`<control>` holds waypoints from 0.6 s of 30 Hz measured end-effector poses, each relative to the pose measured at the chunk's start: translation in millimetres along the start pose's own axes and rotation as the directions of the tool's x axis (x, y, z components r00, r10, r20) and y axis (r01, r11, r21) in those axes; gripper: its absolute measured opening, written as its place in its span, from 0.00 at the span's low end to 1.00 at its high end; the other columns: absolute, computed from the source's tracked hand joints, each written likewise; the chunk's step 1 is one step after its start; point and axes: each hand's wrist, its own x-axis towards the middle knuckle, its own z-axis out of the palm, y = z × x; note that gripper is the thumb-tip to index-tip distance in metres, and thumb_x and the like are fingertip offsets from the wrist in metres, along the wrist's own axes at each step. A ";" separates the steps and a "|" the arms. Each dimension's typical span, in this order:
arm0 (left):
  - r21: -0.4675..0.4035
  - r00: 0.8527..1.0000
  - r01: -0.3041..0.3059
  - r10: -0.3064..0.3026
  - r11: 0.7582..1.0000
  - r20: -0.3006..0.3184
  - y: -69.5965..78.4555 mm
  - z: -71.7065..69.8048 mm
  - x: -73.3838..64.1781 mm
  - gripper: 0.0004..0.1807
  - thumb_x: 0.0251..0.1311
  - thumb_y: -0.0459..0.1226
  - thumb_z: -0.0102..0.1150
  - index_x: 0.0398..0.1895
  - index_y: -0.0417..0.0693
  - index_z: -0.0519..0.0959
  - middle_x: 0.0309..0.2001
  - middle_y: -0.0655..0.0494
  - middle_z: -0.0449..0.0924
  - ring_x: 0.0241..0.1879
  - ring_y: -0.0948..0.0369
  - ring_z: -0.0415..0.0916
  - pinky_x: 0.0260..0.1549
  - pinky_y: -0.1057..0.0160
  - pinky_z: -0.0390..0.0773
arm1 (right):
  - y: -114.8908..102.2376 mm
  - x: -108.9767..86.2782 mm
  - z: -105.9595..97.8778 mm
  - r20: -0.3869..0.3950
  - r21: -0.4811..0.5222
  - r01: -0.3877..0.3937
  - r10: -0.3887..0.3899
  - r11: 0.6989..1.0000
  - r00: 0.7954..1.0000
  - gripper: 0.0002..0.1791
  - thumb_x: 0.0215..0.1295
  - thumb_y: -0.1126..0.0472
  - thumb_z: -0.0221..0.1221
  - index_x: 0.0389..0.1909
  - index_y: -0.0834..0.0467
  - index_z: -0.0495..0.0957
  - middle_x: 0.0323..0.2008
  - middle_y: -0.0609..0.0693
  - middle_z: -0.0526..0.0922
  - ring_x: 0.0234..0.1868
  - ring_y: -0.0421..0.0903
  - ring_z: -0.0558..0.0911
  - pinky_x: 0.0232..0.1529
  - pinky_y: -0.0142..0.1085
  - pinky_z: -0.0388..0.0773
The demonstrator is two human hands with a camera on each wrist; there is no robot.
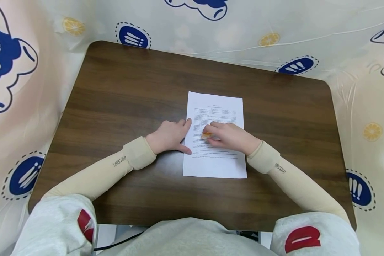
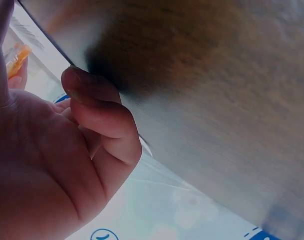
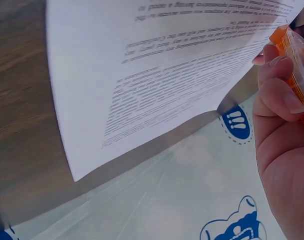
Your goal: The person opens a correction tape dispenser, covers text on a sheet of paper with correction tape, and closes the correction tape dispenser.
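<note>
A printed sheet of paper (image 1: 216, 167) lies on the brown table, its text lines running across most of the page. My left hand (image 1: 168, 137) rests at the sheet's left edge, with thumb and forefinger spread apart and their tips on the margin. Over the middle of the text, my right hand (image 1: 232, 138) pinches an orange correction tape (image 1: 206, 136) with a clear plastic cover. In the right wrist view the correction tape (image 3: 299, 57) sits between thumb and fingers, partly cut off by the frame edge. Its tip against the page is hidden there.
The dark wood table (image 1: 131, 89) has rounded corners and stretches beyond the sheet on every side. A pale curtain (image 1: 204, 39) with blue figures and orange slices hangs around it. A black cable (image 1: 120, 243) runs below the front edge.
</note>
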 end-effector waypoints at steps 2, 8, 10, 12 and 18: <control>-0.002 1.000 -0.002 0.002 1.000 -0.002 -0.7 1.3 0.6 0.66 0.52 0.70 0.69 0.80 0.35 0.56 0.61 0.38 0.76 0.40 0.49 0.79 0.37 0.53 0.82 | -0.7 2.5 1.0 0.004 -0.008 0.000 0.000 1.000 1.000 0.12 0.71 0.61 0.65 0.52 0.57 0.79 0.39 0.49 0.82 0.27 0.42 0.77 0.32 0.33 0.78; 0.000 1.000 -0.014 0.014 1.000 -0.018 -1.7 3.0 1.1 0.65 0.52 0.70 0.69 0.79 0.35 0.57 0.59 0.38 0.77 0.37 0.50 0.79 0.35 0.54 0.82 | -2.0 8.4 2.9 0.012 0.002 0.004 -0.004 1.000 1.000 0.14 0.71 0.60 0.65 0.54 0.58 0.79 0.41 0.50 0.84 0.27 0.42 0.79 0.34 0.33 0.80; 0.002 1.000 -0.016 0.016 1.000 -0.019 -1.8 3.0 1.1 0.65 0.52 0.70 0.69 0.79 0.35 0.57 0.58 0.38 0.77 0.36 0.50 0.79 0.35 0.54 0.82 | -2.9 10.7 3.7 0.012 0.006 0.010 -0.010 1.000 1.000 0.14 0.71 0.60 0.65 0.54 0.58 0.79 0.41 0.50 0.84 0.28 0.42 0.79 0.34 0.33 0.80; 0.004 1.000 -0.014 0.015 1.000 -0.020 -1.9 2.8 1.0 0.65 0.52 0.71 0.69 0.79 0.35 0.57 0.58 0.39 0.77 0.36 0.50 0.79 0.35 0.54 0.82 | -3.9 13.0 4.7 0.010 0.009 0.018 -0.018 1.000 1.000 0.13 0.72 0.60 0.65 0.53 0.58 0.79 0.40 0.51 0.83 0.28 0.43 0.79 0.34 0.34 0.80; -0.003 1.000 -0.015 0.015 1.000 -0.024 -2.0 2.9 0.7 0.65 0.51 0.70 0.70 0.78 0.34 0.58 0.55 0.40 0.78 0.34 0.50 0.78 0.33 0.54 0.82 | -6.7 18.5 7.3 0.004 0.006 0.030 -0.030 1.000 1.000 0.12 0.72 0.61 0.64 0.52 0.58 0.79 0.40 0.50 0.82 0.25 0.42 0.78 0.33 0.34 0.80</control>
